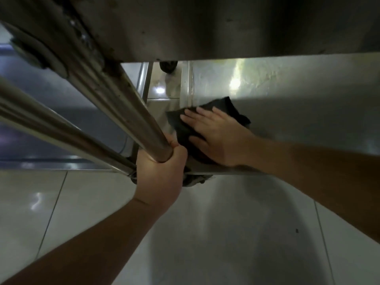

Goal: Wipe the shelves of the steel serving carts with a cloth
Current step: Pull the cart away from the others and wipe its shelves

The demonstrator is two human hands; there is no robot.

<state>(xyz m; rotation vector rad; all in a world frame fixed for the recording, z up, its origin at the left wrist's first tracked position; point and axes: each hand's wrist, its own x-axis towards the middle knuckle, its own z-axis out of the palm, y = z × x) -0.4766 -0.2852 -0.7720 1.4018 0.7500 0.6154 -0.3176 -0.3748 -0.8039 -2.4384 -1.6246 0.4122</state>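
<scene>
The left hand (159,173) is held with its fingers curled into a closed grip, the bare forearm stretched up from the lower left. The right hand (218,136) is laid flat, palm down, fingers straight and slightly spread, its forearm extended in from the right.

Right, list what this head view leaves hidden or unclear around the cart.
- Lower shelf: its far part is hidden under the upper shelf.
- Black cloth: the middle lies under the right hand.
- Post: its foot is covered by the gripping left hand.
- Caster: dark, mostly hidden by the upper shelf.
</scene>
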